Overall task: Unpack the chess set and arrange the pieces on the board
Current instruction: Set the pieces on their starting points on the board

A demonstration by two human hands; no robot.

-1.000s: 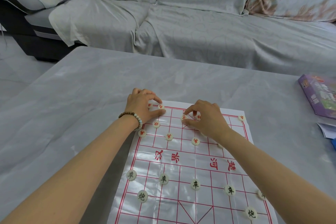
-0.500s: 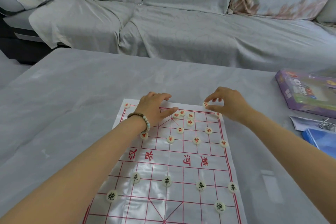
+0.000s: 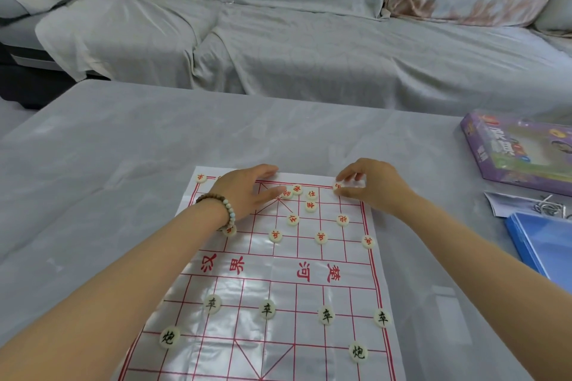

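Chess pieces (image 3: 267, 308) with black lettering stand nearest on the board (image 3: 278, 346): two cannon discs in the closest row, one toward each side, and four more in a line just beyond them. The board, a glossy sheet with a red grid, lies flat on the grey-covered table (image 3: 123, 148). Past the band of red characters across its middle come the red-lettered pieces (image 3: 321, 237). First is a row of soldiers, one half hidden under the left wrist, then a loose cluster by the far palace lines and a lone disc (image 3: 201, 178) at the far left corner.

The left hand (image 3: 244, 195), a beaded bracelet (image 3: 216, 206) on its wrist, lies released over the far left part of the board. Its fingers stretch toward the far edge and its thumb tip is right by the cluster; whether it touches a piece I cannot tell. The right hand (image 3: 377, 187) pinches one red disc (image 3: 337, 186) between thumb and forefinger at the far edge line, right of the cluster.

To the right on the table lie a blue flat case (image 3: 541, 247), a paper with metal rings (image 3: 513, 206) and a purple box (image 3: 520, 161). Behind the table stands a sofa (image 3: 309, 56) under a grey cover.
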